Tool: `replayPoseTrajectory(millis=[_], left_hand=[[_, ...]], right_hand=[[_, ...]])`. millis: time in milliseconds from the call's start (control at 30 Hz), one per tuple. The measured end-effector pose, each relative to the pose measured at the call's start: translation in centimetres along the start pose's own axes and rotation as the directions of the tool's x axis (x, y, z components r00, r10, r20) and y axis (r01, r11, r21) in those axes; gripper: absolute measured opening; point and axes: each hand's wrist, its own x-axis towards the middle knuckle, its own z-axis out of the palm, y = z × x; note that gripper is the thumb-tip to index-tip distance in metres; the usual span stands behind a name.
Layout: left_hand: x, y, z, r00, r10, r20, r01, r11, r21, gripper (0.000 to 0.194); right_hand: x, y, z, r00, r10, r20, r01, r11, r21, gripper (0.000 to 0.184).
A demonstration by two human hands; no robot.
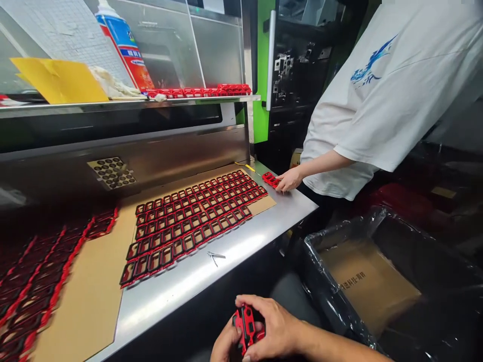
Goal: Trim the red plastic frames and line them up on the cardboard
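Red plastic part [246, 326] pinched between both hands, right hand [273, 329] curled over.

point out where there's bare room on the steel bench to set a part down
Free: the bare front strip of the stainless steel bench, between the grid of red-and-black plastic frames and the bench edge, apart from small metal tweezers. Crowded: the far right corner, where a co-worker's hand touches red parts.

Six rows of red frames [192, 223] lie on one sheet of cardboard [94, 296]; the count per row is too small to tell. One spray can [124, 45], one yellow folder [60, 80], one pair of tweezers [216, 257], one lined box [377, 281]. Three hands show: a co-worker's hand [289, 180], a left hand [226, 344], a right hand [273, 329].
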Motion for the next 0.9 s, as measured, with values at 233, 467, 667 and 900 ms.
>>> replayPoseTrajectory(millis=[233, 467, 667, 900], left_hand=[[-2.4, 0.9, 1.5, 0.993, 0.116, -0.036, -0.113, 0.991, 0.069, 0.039], [-4.7, 2.6, 3.1, 0.996, 0.092, 0.023, -0.090, 0.994, -0.058, 0.036], [-6.1, 2.4, 4.2, 0.987, 0.091, 0.136, -0.090, 0.996, -0.011, 0.044], [-7.0, 2.0, 3.3, 0.990, 0.044, 0.138, -0.047, 0.999, 0.025, 0.048]], right_hand=[[0.0, -0.8, 0.8, 0.993, -0.106, 0.059, 0.108, 0.993, -0.043, 0.098], [-0.6, -2.2, -4.4, 0.988, 0.112, -0.107, -0.065, 0.926, 0.373, 0.078], [0.1, -4.9, -4.3, 0.986, -0.165, -0.001, 0.165, 0.981, 0.106, 0.084], [-0.5, -6.0, -3.4, 0.981, -0.191, 0.037, 0.190, 0.981, 0.029, 0.085]])
